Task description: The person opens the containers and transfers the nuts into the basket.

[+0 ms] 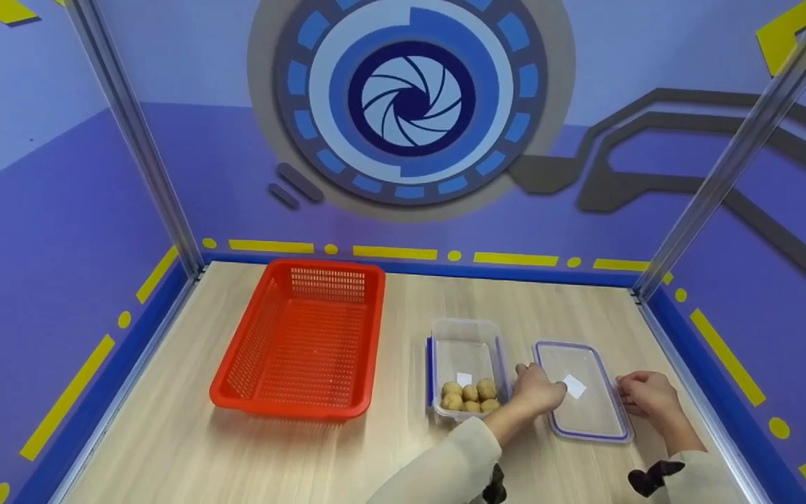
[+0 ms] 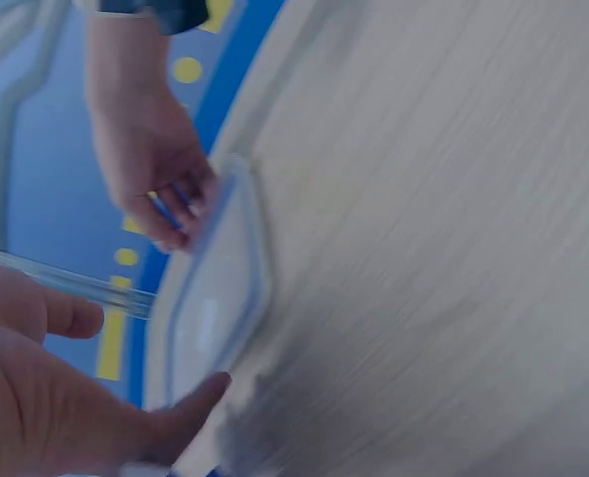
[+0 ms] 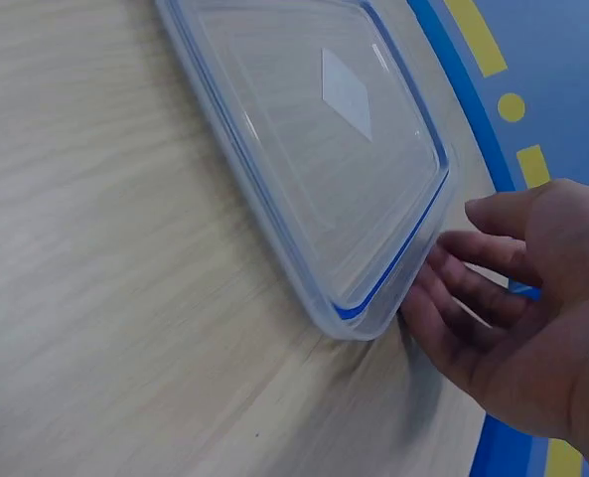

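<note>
A clear plastic lid (image 1: 588,413) with a blue seal and a white label lies on the table. My right hand (image 1: 651,395) is at its right edge; in the right wrist view the fingertips (image 3: 428,288) touch the rim, with the thumb held apart. Between the lid and a clear container (image 1: 464,350) is my left hand (image 1: 539,392), its thumb (image 2: 190,412) close to the lid's left rim and nothing in its grasp. Several round, tan, walnut-like balls (image 1: 469,395) sit at the container's near end.
A red plastic basket (image 1: 291,413) with mesh sides stands left of the container. Printed wall panels (image 1: 403,231) enclose the wooden table (image 1: 403,462) at the back and both sides, with metal posts (image 1: 711,161) at the corners.
</note>
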### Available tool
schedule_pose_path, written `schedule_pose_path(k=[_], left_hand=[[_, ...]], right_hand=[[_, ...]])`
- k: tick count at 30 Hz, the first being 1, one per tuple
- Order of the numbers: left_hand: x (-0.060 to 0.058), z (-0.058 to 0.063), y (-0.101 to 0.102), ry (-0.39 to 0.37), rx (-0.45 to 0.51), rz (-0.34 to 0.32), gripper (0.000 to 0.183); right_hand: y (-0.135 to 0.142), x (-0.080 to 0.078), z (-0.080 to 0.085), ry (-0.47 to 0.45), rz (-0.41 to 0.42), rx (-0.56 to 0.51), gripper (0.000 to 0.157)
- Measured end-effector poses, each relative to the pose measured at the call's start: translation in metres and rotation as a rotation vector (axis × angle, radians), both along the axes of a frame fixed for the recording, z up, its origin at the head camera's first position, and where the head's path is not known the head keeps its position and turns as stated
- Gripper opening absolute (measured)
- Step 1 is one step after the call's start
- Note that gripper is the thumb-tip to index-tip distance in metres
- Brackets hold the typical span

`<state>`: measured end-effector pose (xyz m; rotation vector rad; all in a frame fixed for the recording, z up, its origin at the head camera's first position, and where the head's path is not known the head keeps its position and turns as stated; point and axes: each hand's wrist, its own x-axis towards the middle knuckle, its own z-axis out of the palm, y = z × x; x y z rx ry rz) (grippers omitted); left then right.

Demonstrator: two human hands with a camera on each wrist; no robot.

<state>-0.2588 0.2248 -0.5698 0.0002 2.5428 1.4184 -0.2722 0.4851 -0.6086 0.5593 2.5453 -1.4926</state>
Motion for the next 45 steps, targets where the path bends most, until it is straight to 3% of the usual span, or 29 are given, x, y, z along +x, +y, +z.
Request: schedule_pose_path(k=[6,11,14,19,22,27,35,40,45], left_hand=[[-0.006,0.013,-0.038,0.099,0.178,-0.092,0.053],[-0.011,0.021,-0.077,0.121,0.269,-0.151,0.056],[-0.014,0.023,-0.097,0.186,0.278,-0.183,0.054],[-0.02,0.02,-0.121,0.293,0.192,-0.223,0.044],[-0.023,0.018,-0.134,0.301,0.115,-0.24,0.041],[-0.03,0.012,-0.152,0.309,-0.004,-0.266,0.038],[-0.037,0.002,-0.174,0.454,-0.194,-0.372,0.039],[-0.037,-0.004,-0.186,0.442,-0.266,-0.421,0.041],[-0.036,-0.007,-0.196,0.416,-0.334,-0.512,0.049]], right_hand=[[-0.017,-0.005,0.019,0.107,0.009,0.132,0.042],[-0.048,-0.01,0.042,0.209,0.067,0.135,0.046],[-0.067,-0.013,0.055,0.247,0.122,0.096,0.046],[-0.099,-0.015,0.064,0.269,0.196,0.013,0.046],[-0.118,-0.014,0.063,0.288,0.233,-0.019,0.045],[-0.147,-0.013,0.053,0.305,0.276,-0.077,0.044],[-0.177,-0.011,0.031,0.256,0.276,-0.117,0.05],[-0.184,-0.013,0.018,0.239,0.26,-0.159,0.048],[-0.192,-0.017,0.006,0.202,0.241,-0.25,0.046]])
